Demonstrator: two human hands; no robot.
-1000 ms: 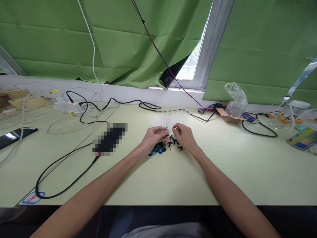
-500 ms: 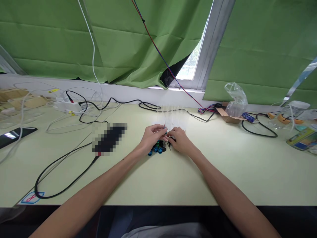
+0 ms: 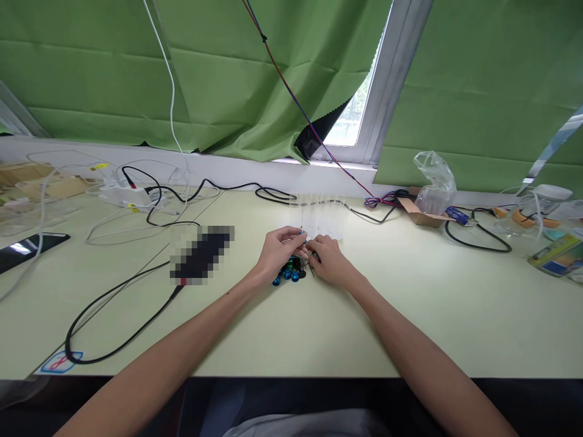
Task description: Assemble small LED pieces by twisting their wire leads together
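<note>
My left hand (image 3: 279, 252) is closed in a pinch on a small blue piece with a thin upright metal shaft (image 3: 302, 226). Close beside it, my right hand (image 3: 331, 260) has its fingers curled over the pile; whatever they grip is hidden. Below and between both hands lies a pile of small round-headed pieces (image 3: 286, 275), blue, green and black, some with thin metal stems. Just behind my fingers stands a row of clear plastic tubes (image 3: 319, 212).
To the left, a blurred-out dark device (image 3: 203, 255) has a black cable looping toward the front. A phone (image 3: 34, 247) and a white power strip (image 3: 127, 194) lie farther left. At the back right stands a cardboard box (image 3: 423, 215) with a plastic bag.
Both hands stay nearly in place. The thin shaft in my left hand has shifted slightly, and my right fingers have moved a little over the pile.
</note>
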